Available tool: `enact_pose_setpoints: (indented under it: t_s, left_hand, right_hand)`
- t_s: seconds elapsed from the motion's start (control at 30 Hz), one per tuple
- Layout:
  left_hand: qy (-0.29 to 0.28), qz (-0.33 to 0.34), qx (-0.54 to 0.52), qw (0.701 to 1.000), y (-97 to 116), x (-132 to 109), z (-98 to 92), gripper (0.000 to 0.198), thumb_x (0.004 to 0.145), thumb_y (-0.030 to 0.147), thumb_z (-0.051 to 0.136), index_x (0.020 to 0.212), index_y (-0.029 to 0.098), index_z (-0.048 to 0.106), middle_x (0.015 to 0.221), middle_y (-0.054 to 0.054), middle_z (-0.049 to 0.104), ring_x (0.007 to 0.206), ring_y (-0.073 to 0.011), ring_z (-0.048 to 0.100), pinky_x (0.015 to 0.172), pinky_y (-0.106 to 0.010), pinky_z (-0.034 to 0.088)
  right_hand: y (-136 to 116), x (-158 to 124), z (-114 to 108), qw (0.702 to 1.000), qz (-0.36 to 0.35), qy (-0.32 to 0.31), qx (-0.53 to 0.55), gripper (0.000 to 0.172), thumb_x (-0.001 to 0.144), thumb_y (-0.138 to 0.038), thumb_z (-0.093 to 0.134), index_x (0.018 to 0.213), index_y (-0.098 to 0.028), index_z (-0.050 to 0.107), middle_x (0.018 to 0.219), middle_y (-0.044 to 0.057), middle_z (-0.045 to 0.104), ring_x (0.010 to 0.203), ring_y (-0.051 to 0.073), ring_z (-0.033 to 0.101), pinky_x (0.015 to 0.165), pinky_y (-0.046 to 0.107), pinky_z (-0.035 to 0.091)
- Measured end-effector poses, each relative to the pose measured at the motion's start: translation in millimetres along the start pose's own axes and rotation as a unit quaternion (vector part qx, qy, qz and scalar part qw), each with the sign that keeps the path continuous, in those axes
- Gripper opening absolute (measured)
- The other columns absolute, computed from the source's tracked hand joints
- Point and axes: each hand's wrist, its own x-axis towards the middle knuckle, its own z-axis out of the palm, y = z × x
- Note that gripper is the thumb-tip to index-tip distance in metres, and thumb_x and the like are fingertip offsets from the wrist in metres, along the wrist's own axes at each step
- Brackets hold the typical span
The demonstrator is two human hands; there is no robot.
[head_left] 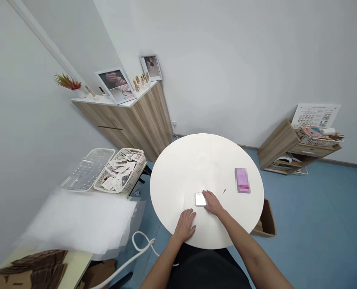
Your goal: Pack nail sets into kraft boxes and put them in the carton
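A small white rectangular case (199, 199) with rounded corners and a greyish rim lies near the front middle of the round white table (202, 160). My right hand (212, 203) grips its right edge, thumb and fingers around that side. Beside it on the left, my left hand (185, 225) rests flat on the tabletop, fingers spread and holding nothing. A faint, nearly see-through sheet (207, 219) seems to lie under the case and close to my left hand; its outline is hard to make out. Right of my right hand is a tiny reddish-brown bit (224, 191).
A blurred purple packet (242, 180) lies at the table's right. A basket of small packets (121, 172), a clear-topped tray (88, 170) and translucent sheets (82, 220) are on the left. A white cable (127, 263) loops at lower left. A cardboard box (268, 218) stands right.
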Motion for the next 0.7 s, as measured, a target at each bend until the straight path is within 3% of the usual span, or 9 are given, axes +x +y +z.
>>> enact_pose_setpoints:
  t_s: [0.1,0.23,0.37,0.5,0.6,0.7]
  left_hand:
    - [-0.039,0.012,0.040,0.998,-0.9,7.1,-8.5,0.041,0.077,0.015,0.056,0.118,0.020,0.051,0.131,-0.011,0.052,0.120,-0.0287,0.047,0.102,-0.044,0.039]
    - [-0.086,-0.003,0.087,0.993,1.1,25.6,-17.4,0.031,0.076,0.003,0.049,0.102,0.021,0.054,0.114,-0.008,0.056,0.106,-0.0253,0.053,0.087,-0.039,0.044]
    - [-0.080,-0.017,0.059,0.995,0.2,34.3,-23.0,0.022,0.081,0.005,0.045,0.094,0.020,0.054,0.103,-0.006,0.058,0.096,-0.0228,0.055,0.081,-0.035,0.045]
    - [-0.093,0.020,-0.012,0.995,-7.3,27.2,-30.2,0.018,0.083,0.009,0.045,0.090,0.020,0.056,0.096,-0.004,0.061,0.091,-0.0206,0.057,0.083,-0.034,0.044]
    - [-0.104,0.023,-0.060,0.992,-12.1,17.0,-37.0,0.017,0.086,0.013,0.045,0.092,0.021,0.058,0.093,-0.005,0.065,0.089,-0.0211,0.060,0.083,-0.033,0.044]
    - [-0.102,-0.012,-0.112,0.988,-13.7,12.0,-46.0,0.018,0.089,0.021,0.044,0.096,0.022,0.060,0.093,-0.004,0.068,0.088,-0.0211,0.062,0.079,-0.031,0.045]
  right_hand:
    - [-4.5,-10.9,4.0,0.999,0.013,0.024,-0.029,0.076,0.070,-0.011,0.055,0.142,-0.015,0.034,0.146,0.017,0.043,0.137,0.033,0.035,0.110,0.052,0.034]
    - [-14.4,-48.9,7.2,0.997,0.022,0.071,-0.032,0.060,0.079,-0.021,0.055,0.136,-0.017,0.039,0.135,0.016,0.050,0.125,0.032,0.046,0.102,0.049,0.041]
    - [-23.8,-93.5,17.4,0.997,0.027,0.040,-0.065,0.061,0.077,-0.033,0.062,0.133,-0.017,0.043,0.136,0.017,0.050,0.124,0.034,0.045,0.103,0.049,0.038]
    - [-33.7,-115.2,20.5,0.991,0.058,0.036,-0.115,0.047,0.078,-0.018,0.054,0.125,-0.016,0.051,0.136,0.016,0.051,0.124,0.032,0.045,0.104,0.047,0.035]
    - [-41.9,-119.2,14.1,0.990,0.082,0.035,-0.108,0.030,0.080,-0.009,0.046,0.105,-0.017,0.060,0.117,0.012,0.062,0.107,0.026,0.054,0.096,0.039,0.039]
    - [-47.6,-118.3,5.0,0.990,0.121,0.036,-0.054,0.023,0.083,-0.011,0.043,0.094,-0.019,0.062,0.100,0.007,0.066,0.094,0.021,0.058,0.088,0.034,0.041]
